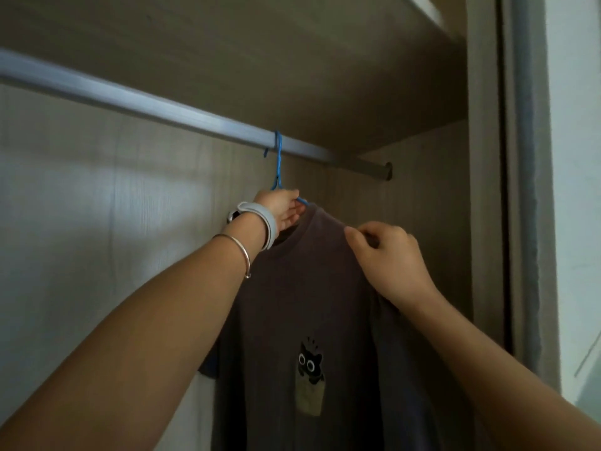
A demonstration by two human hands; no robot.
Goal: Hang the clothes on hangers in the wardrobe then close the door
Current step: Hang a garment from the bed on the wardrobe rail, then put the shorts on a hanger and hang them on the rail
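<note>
A dark brown T-shirt [292, 304] with a small cat print on its chest hangs on a blue hanger [278, 161]. The hanger's hook sits over the metal rail [162, 107] inside the wardrobe. My left hand [283, 208] grips the hanger just under the hook, at the shirt's collar. My right hand [387, 255] pinches the shirt's fabric at the right shoulder. The hanger's arms are hidden inside the shirt.
The wooden shelf [292, 60] runs just above the rail. The wardrobe's right side panel [481, 190] and the sliding door's frame [523, 190] stand close to the shirt's right. The back panel [97, 206] to the left of the shirt is bare.
</note>
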